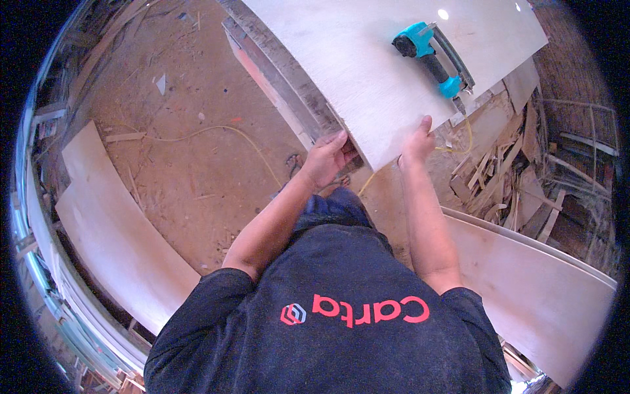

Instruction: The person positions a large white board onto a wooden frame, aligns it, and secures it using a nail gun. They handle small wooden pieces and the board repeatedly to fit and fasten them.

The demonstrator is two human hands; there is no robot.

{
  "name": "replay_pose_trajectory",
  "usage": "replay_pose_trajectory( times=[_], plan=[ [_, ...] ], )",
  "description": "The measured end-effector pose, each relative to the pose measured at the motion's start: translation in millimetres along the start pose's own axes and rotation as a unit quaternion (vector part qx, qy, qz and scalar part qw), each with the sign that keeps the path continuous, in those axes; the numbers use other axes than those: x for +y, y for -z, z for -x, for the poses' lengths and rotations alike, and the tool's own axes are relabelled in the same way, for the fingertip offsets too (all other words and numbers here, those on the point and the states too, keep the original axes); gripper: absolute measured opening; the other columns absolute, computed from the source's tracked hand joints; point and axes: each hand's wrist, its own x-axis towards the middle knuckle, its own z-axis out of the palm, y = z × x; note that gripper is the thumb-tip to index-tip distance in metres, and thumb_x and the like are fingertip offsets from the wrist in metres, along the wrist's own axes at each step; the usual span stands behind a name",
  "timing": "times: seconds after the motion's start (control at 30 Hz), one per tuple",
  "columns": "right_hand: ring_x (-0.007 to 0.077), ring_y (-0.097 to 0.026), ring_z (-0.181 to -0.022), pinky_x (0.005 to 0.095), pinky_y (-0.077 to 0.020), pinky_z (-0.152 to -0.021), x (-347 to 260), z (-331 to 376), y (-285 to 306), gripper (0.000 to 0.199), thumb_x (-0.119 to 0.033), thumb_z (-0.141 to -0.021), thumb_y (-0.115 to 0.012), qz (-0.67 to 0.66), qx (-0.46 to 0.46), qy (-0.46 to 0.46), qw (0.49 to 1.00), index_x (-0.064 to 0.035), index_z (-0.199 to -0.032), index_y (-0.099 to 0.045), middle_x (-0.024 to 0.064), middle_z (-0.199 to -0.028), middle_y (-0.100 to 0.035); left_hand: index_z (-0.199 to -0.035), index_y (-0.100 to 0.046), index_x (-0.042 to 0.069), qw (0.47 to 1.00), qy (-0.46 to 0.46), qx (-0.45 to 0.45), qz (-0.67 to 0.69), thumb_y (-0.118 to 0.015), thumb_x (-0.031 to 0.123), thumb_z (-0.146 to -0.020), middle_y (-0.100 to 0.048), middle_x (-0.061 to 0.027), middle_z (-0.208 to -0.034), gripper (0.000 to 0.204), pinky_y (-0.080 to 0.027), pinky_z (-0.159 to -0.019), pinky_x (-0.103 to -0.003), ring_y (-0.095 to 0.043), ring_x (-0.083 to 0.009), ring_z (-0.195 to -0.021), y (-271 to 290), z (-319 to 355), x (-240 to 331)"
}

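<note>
A large pale plywood sheet (367, 59) lies on top of a wooden frame (289, 85) in front of me. My left hand (326, 157) grips the sheet's near corner at its left edge, fingers curled around it. My right hand (418, 141) holds the near edge a little to the right, thumb on top. A blue and black nail gun (434, 59) rests on the sheet beyond my right hand, untouched. Its yellow hose (467, 131) drops off the sheet's edge.
The dirt floor is strewn with wood chips. A yellow hose (216, 131) snakes across it at left. Plywood sheets lean at the left (111, 223) and lower right (538, 289). A heap of scrap wood offcuts (512, 177) lies at right.
</note>
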Motion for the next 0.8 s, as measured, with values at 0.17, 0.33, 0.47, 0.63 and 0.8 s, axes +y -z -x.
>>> replay_pose_trajectory(
  times=[0.17,0.33,0.47,0.63,0.8],
  plan=[
    [0.0391,-0.062,-0.103,0.0436,-0.0497,-0.092,-2.9,0.4,-1.7,0.067,-0.048,-0.102,-0.048,-0.122,-0.044,-0.056,0.990,0.0142,-0.126,-0.050,0.0273,-0.125,-0.059,-0.129,-0.057,-0.001,1.000,-0.028,0.006,-0.009,-0.053,0.024,-0.103,-0.061,-0.0101,-0.129,0.036,-0.043,-0.107,-0.040,-0.057,-0.0229,-0.119,-1.5,-0.2,-6.4],
    [0.0371,-0.063,-0.103,0.0447,-0.0491,-0.089,1.7,1.4,-1.8,0.064,-0.047,-0.102,-0.048,-0.065,-0.014,-0.017,0.998,0.0144,-0.120,-0.055,0.0269,-0.117,-0.063,-0.128,-0.057,-0.001,0.999,-0.036,-0.008,-0.023,-0.054,0.023,-0.102,-0.061,-0.0104,-0.130,0.036,-0.043,-0.107,-0.040,-0.057,-0.0222,-0.121,-2.7,0.2,-5.4],
    [0.0365,-0.065,-0.094,0.0462,-0.0492,-0.082,-5.4,5.9,-5.6,0.061,-0.046,-0.102,-0.048,-0.014,0.031,-0.020,0.999,0.0136,-0.107,-0.061,0.0268,-0.104,-0.067,-0.129,-0.057,-0.002,0.999,-0.030,-0.021,-0.024,-0.054,0.024,-0.103,-0.060,-0.0103,-0.131,0.036,-0.044,-0.107,-0.040,-0.056,-0.0218,-0.121,2.5,-4.8,-7.4],
    [0.0375,-0.065,-0.084,0.0475,-0.0488,-0.076,-5.7,10.8,-8.6,0.061,-0.045,-0.101,-0.049,-0.021,0.048,-0.010,0.999,0.0135,-0.096,-0.064,0.0262,-0.093,-0.069,-0.128,-0.058,-0.001,0.999,-0.044,-0.008,-0.022,-0.054,0.024,-0.103,-0.061,-0.0092,-0.130,0.036,-0.045,-0.106,-0.039,-0.057,-0.0215,-0.120,-5.1,-2.9,-6.4],
    [0.0369,-0.065,-0.082,0.0469,-0.0489,-0.075,6.9,-5.1,-4.8,0.060,-0.045,-0.101,-0.050,-0.008,0.039,-0.011,0.999,0.0138,-0.096,-0.064,0.0264,-0.092,-0.069,-0.128,-0.058,-0.001,0.999,-0.044,0.006,-0.023,-0.054,0.025,-0.103,-0.062,-0.0087,-0.129,0.036,-0.045,-0.104,-0.038,-0.058,-0.0214,-0.119,-5.1,-2.8,-9.2]
  ],
)
